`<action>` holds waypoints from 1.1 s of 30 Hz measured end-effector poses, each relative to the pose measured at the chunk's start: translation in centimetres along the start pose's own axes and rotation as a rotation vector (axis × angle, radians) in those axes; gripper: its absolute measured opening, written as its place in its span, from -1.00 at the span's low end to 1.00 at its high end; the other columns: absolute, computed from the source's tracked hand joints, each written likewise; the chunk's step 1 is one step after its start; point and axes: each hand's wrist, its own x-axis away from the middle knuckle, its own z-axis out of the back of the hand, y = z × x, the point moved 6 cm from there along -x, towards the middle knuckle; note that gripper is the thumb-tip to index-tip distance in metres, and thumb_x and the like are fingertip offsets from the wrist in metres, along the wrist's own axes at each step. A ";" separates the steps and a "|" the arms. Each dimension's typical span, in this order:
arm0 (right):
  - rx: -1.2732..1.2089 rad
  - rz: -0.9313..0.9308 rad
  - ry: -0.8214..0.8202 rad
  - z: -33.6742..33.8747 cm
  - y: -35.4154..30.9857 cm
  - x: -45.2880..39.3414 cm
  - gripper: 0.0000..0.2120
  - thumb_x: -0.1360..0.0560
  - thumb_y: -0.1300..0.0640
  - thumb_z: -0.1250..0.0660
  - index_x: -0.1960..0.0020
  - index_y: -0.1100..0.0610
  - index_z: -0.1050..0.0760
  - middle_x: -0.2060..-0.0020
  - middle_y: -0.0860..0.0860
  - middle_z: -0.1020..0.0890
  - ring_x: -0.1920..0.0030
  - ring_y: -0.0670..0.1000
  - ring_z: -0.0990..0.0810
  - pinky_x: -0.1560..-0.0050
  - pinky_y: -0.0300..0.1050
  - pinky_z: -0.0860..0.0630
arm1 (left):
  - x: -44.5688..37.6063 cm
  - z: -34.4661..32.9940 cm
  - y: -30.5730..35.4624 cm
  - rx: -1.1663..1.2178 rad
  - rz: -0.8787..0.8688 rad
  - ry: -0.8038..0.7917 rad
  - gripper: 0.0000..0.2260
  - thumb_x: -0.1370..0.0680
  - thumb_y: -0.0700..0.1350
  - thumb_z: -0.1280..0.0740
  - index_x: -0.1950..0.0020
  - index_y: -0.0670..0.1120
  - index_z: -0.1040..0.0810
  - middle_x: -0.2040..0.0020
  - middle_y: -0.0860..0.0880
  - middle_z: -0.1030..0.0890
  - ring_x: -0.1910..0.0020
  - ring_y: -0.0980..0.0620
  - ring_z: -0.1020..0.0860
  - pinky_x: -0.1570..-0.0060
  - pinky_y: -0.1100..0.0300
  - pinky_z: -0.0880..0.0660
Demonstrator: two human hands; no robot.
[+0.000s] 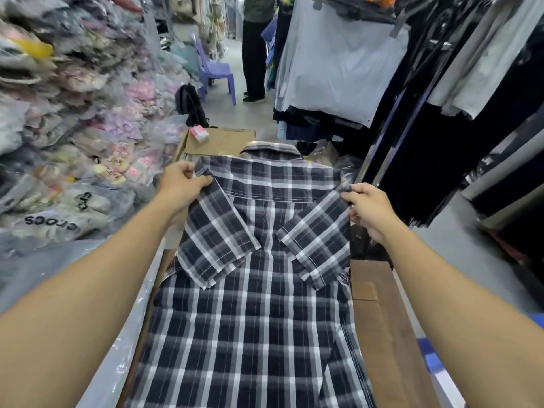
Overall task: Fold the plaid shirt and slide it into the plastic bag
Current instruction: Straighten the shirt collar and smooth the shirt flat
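The left hand [182, 181] is being closed on the shirt's [259, 304] left shoulder fold, cloth pinched between thumb and fingers, while the right hand [367, 208] is being closed the same way on the right shoulder fold. The shirt, a dark plaid with white and grey lines, is being held face down and stretched flat along a cardboard box [385, 316], collar [272, 149] pointing away from the wearer of the camera. Both short sleeves are being kept folded inward over the back: the left sleeve [216, 234] is lying slanted towards the middle, the right sleeve [318, 240] mirroring it, their hems close together but not touching. The shirt's lower part is being spread towards the bottom edge of the frame.

A sheet of clear plastic [123, 334] is being seen just beside the shirt's left edge, along the box; whether it is the bag cannot be told. Beyond the collar, a flap of cardboard [223, 141] is being occupied by a small pink-and-white pack [199, 134]. A black backpack [190, 106] is being propped on the floor behind it.

To the left, bagged garments [73, 128] are being stacked high. To the right, dark and white clothes [441, 69] are being hung on racks. Farther down the aisle, a purple chair [216, 75] is being flanked by a standing person [254, 54] in dark trousers.
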 end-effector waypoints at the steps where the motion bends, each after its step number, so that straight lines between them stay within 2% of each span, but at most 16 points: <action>1: -0.012 0.000 -0.025 0.2 -0.1 0.1 -0.91 -0.58 0.19 -0.36 -0.07 0.14 -0.58 0.31 0.02 -0.53 0.40 -0.03 -0.43 0.31 -0.09 -0.39 | 0.2 0.4 0.1 0.009 0.003 -0.024 -0.86 -0.46 -0.21 -0.51 0.03 -0.10 -0.61 0.10 -0.07 -0.56 0.08 -0.06 -0.55 -0.15 -0.09 -0.58; 4: -0.058 -0.040 -0.148 0.6 0.4 1.3 -0.98 -0.55 0.23 -0.38 0.04 0.14 -0.56 0.35 -0.02 -0.55 0.42 -0.05 -0.44 0.30 -0.12 -0.37 | 1.9 1.3 -0.4 -0.014 0.014 -0.123 -0.85 -0.42 -0.21 -0.54 0.06 -0.13 -0.63 0.03 -0.18 -0.62 0.01 -0.15 -0.61 -0.19 -0.13 -0.56; 8: 0.030 -0.083 -0.394 0.8 2.5 3.7 -0.82 -0.52 0.31 -0.39 0.07 0.12 -0.42 0.31 0.05 -0.50 0.37 -0.06 -0.45 0.28 -0.16 -0.36 | 5.7 2.5 -2.2 -0.025 0.108 -0.334 -0.70 -0.37 -0.20 -0.58 -0.07 -0.16 -0.65 -0.08 -0.14 -0.71 -0.12 -0.12 -0.65 -0.24 -0.04 -0.53; 10: 0.087 -0.116 -0.556 0.9 4.1 5.6 -0.62 -0.39 0.28 -0.53 -0.03 0.06 -0.40 0.22 0.14 -0.41 0.27 0.01 -0.46 0.29 -0.17 -0.39 | 8.6 3.1 -3.2 -0.041 0.130 -0.465 -0.75 -0.40 -0.24 -0.56 -0.04 -0.15 -0.65 -0.05 -0.09 -0.72 -0.13 -0.07 -0.65 -0.19 0.10 -0.50; 13: 0.253 -0.153 -0.734 1.3 6.9 8.4 -0.33 -0.15 0.16 -0.72 -0.16 0.11 -0.48 0.01 0.17 -0.46 0.05 0.12 -0.50 0.20 -0.17 -0.53 | 12.8 4.3 -5.3 -0.020 0.168 -0.588 -0.73 -0.40 -0.29 -0.54 -0.07 -0.20 -0.62 -0.05 -0.09 -0.70 -0.10 -0.04 -0.63 -0.27 0.09 -0.46; 15: 0.353 -0.177 -0.818 1.2 9.2 10.1 -0.46 -0.19 0.21 -0.70 -0.07 0.21 -0.53 0.03 0.24 -0.48 0.09 0.13 -0.54 0.11 -0.10 -0.58 | 15.2 4.9 -7.6 0.005 0.215 -0.661 -0.72 -0.38 -0.33 -0.55 -0.04 -0.21 -0.61 -0.02 -0.08 -0.68 -0.04 -0.02 -0.63 -0.26 0.06 -0.44; 17: 0.436 -0.235 -0.937 1.0 11.8 12.4 -0.70 -0.26 0.28 -0.65 0.12 0.21 -0.57 0.08 0.26 -0.49 0.13 0.14 -0.48 0.15 -0.08 -0.45 | 17.1 5.2 -10.4 0.014 0.291 -0.736 -0.71 -0.34 -0.38 -0.56 0.02 -0.21 -0.58 0.00 -0.08 -0.67 0.02 0.02 -0.66 -0.23 0.07 -0.48; 18: 0.467 -0.288 -1.005 0.8 13.2 13.6 -0.80 -0.31 0.33 -0.60 0.15 0.17 -0.63 0.08 0.25 -0.53 0.14 0.13 -0.49 0.15 -0.10 -0.43 | 18.1 5.2 -11.9 0.007 0.337 -0.790 -0.65 -0.29 -0.38 -0.59 0.01 -0.22 -0.55 -0.04 -0.11 -0.66 0.00 -0.01 -0.67 -0.21 0.07 -0.50; 20: 0.557 -0.388 -1.057 0.5 16.1 15.5 -0.77 -0.42 0.44 -0.45 0.05 0.16 -0.69 0.15 0.19 -0.64 0.22 0.04 -0.59 0.19 -0.19 -0.52 | 19.7 5.3 -15.2 -0.032 0.451 -0.886 -0.47 -0.15 -0.34 -0.66 -0.02 -0.23 -0.52 -0.09 -0.16 -0.61 -0.01 -0.08 -0.66 -0.10 0.09 -0.55; 22: 0.573 -0.475 -1.026 0.3 18.0 16.7 -0.71 -0.49 0.48 -0.33 -0.05 0.18 -0.67 0.23 0.10 -0.69 0.18 0.00 -0.67 0.12 -0.19 -0.60 | 20.4 5.2 -17.6 -0.031 0.534 -0.880 -0.40 -0.10 -0.27 -0.71 -0.02 -0.17 -0.50 -0.05 -0.12 -0.56 0.04 -0.05 -0.63 -0.02 0.10 -0.53; 25: 0.540 -0.551 -0.884 0.1 19.1 17.0 -0.79 -0.53 0.34 -0.31 -0.13 0.19 -0.59 0.01 0.10 -0.65 -0.02 0.11 -0.69 -0.03 -0.03 -0.62 | 20.3 4.3 -17.9 -0.024 0.559 -0.766 -0.57 -0.31 -0.01 -0.64 0.02 -0.11 -0.49 0.01 -0.03 -0.61 0.00 0.01 -0.62 -0.02 0.08 -0.51; 27: 0.581 -0.523 -0.787 0.3 18.8 16.2 -0.85 -0.53 0.21 -0.34 -0.09 0.18 -0.53 -0.06 0.11 -0.64 -0.03 0.15 -0.70 -0.01 0.00 -0.62 | 19.1 4.1 -17.5 -0.112 0.512 -0.607 -0.60 -0.44 0.18 -0.47 0.09 -0.13 -0.47 0.19 -0.02 -0.58 0.19 0.03 -0.59 0.08 0.05 -0.54; 28: 0.616 -0.472 -0.708 0.5 18.6 15.3 -0.89 -0.54 0.14 -0.36 -0.02 0.16 -0.54 0.00 0.12 -0.66 0.01 0.14 -0.71 -0.05 0.03 -0.62 | 18.1 4.0 -17.5 -0.138 0.477 -0.509 -0.59 -0.47 0.21 -0.42 0.13 -0.12 -0.43 0.27 -0.08 -0.53 0.28 0.00 -0.56 0.08 -0.03 -0.58; 29: 0.630 -0.395 -0.581 0.8 18.2 14.3 -0.85 -0.55 0.07 -0.37 0.10 0.15 -0.54 0.13 0.12 -0.68 0.12 0.11 -0.70 -0.08 0.05 -0.62 | 17.2 3.9 -17.7 -0.131 0.446 -0.410 -0.61 -0.50 0.20 -0.40 0.06 -0.13 -0.46 0.19 -0.19 -0.59 0.20 -0.10 -0.63 -0.05 -0.15 -0.58; 31: 0.530 -0.284 -0.313 1.6 17.5 12.9 -0.67 -0.57 -0.02 -0.39 0.27 0.13 -0.44 0.29 0.10 -0.60 0.31 0.04 -0.60 0.08 -0.01 -0.62 | 16.1 3.9 -18.3 -0.095 0.472 -0.241 -0.43 -0.52 0.16 -0.41 -0.30 -0.24 -0.41 -0.28 -0.39 -0.52 -0.27 -0.35 -0.53 -0.25 -0.24 -0.46; 33: 0.331 -0.346 -0.209 1.2 17.9 13.1 -0.64 -0.55 -0.14 -0.38 0.08 0.17 -0.46 0.13 0.11 -0.58 0.19 0.02 -0.61 0.22 -0.11 -0.59 | 15.4 3.4 -19.2 -0.026 0.508 -0.166 -0.36 -0.47 0.20 -0.43 -0.34 -0.23 -0.45 -0.35 -0.35 -0.50 -0.33 -0.34 -0.49 -0.27 -0.21 -0.47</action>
